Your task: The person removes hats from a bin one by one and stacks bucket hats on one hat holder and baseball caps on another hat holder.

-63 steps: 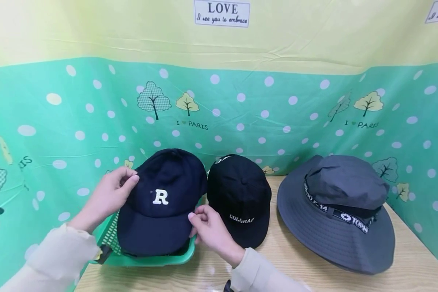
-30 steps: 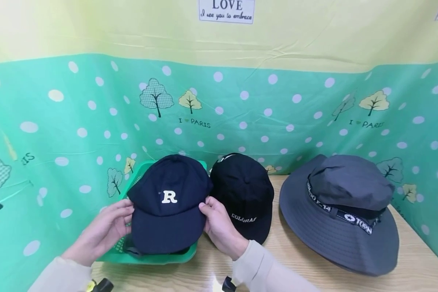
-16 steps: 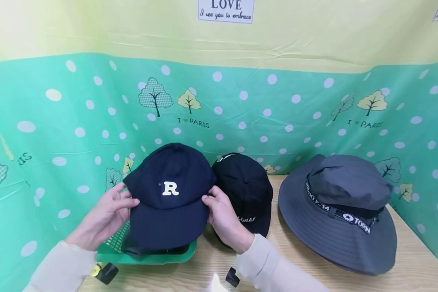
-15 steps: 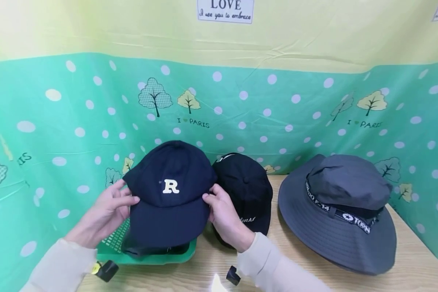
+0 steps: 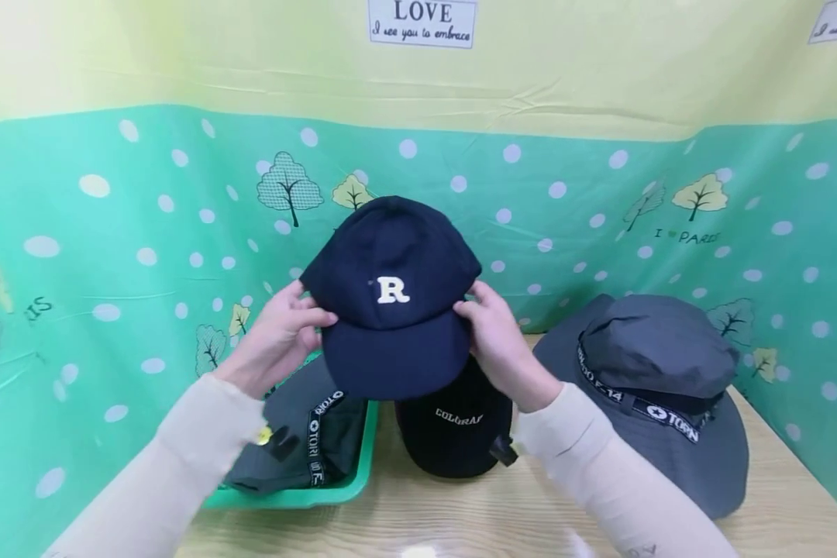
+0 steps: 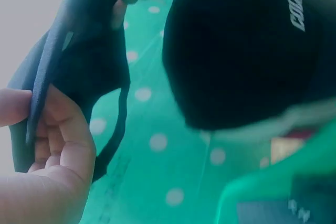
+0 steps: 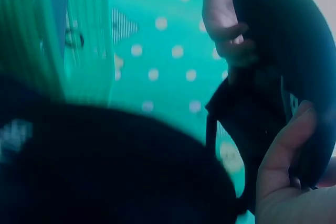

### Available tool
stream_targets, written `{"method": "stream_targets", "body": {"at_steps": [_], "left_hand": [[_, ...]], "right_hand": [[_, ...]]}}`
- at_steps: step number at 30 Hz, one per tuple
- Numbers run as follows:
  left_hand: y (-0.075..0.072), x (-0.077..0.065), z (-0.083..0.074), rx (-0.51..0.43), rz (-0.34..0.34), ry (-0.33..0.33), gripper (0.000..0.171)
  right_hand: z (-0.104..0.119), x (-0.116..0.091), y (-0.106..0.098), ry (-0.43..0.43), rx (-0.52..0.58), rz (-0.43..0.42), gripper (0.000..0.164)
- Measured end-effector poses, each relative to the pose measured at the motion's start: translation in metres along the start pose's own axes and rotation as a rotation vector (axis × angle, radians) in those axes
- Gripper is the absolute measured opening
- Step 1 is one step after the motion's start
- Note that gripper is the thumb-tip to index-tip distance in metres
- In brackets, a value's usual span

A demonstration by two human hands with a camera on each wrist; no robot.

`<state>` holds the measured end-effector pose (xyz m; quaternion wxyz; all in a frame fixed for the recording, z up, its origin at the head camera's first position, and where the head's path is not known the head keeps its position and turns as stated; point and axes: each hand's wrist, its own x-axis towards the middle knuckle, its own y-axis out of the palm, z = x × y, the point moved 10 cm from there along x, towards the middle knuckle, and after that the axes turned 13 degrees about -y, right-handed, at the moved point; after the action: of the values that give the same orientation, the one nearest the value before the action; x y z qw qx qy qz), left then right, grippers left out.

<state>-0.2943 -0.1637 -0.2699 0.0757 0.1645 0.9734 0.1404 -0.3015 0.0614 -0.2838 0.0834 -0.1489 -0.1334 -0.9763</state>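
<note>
A navy baseball cap (image 5: pixel 397 356) with a white letter R is held up in the air, its brim facing me. My left hand (image 5: pixel 279 337) pinches its left edge where the brim meets the crown, thumb in front. On the other edge my right hand (image 5: pixel 505 341) grips the same way. In the left wrist view, the thumb and fingers of the left hand (image 6: pixel 52 150) close on the cap's edge. The right wrist view shows the right hand (image 7: pixel 289 177) pinching the cap, with its strap hanging behind.
Below the cap, a green basket (image 5: pixel 363 465) holds a dark grey hat (image 5: pixel 286 442) with a lettered band. A black cap (image 5: pixel 453 434) lies on the wooden table (image 5: pixel 404 527), partly hidden. To the right rests a wide-brimmed grey bucket hat (image 5: pixel 656 349). A patterned curtain (image 5: pixel 565 232) hangs behind.
Both hands took hold of the navy cap in the basket, then raised it up and to the right, out of the basket. The grey hat beneath it has come into view.
</note>
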Motion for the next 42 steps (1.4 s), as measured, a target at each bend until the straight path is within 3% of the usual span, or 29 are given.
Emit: {"method": "stream_targets", "body": {"at_steps": [5,11,13,16,23,25,29,32,38,42], "left_hand": [[0.021,0.040,0.012,-0.084,-0.019,-0.035,0.059],[0.030,0.075,0.040,-0.132,-0.074,-0.139,0.099],[0.032,0.079,0.049,-0.145,-0.092,-0.182,0.102],[0.036,0.078,0.059,-0.167,-0.099,-0.229,0.097],[0.051,0.068,0.077,-0.121,-0.081,-0.290,0.036],[0.052,0.063,0.083,-0.093,-0.103,-0.302,0.037],[0.051,0.053,0.097,-0.031,-0.175,-0.292,0.070],[0.051,0.046,0.108,0.021,-0.222,-0.257,0.082],[0.048,0.029,0.124,0.164,-0.320,-0.140,0.065],[0.043,0.016,0.134,0.329,-0.451,-0.043,0.056]], "right_hand": [[-0.002,0.016,-0.037,0.044,-0.039,0.002,0.039],[-0.019,0.025,-0.067,0.114,-0.021,-0.004,0.011],[-0.025,0.023,-0.074,0.140,0.009,-0.022,0.018],[-0.032,0.016,-0.081,0.179,0.046,-0.035,0.028],[-0.043,-0.011,-0.084,0.263,0.212,0.009,0.015],[-0.047,-0.019,-0.085,0.277,0.246,0.011,0.016],[-0.058,-0.034,-0.087,0.295,0.262,0.002,0.015],[-0.070,-0.045,-0.091,0.314,0.249,-0.010,0.010],[-0.088,-0.062,-0.099,0.300,0.135,-0.030,0.003],[-0.099,-0.071,-0.107,0.254,-0.054,-0.077,0.005]]}}
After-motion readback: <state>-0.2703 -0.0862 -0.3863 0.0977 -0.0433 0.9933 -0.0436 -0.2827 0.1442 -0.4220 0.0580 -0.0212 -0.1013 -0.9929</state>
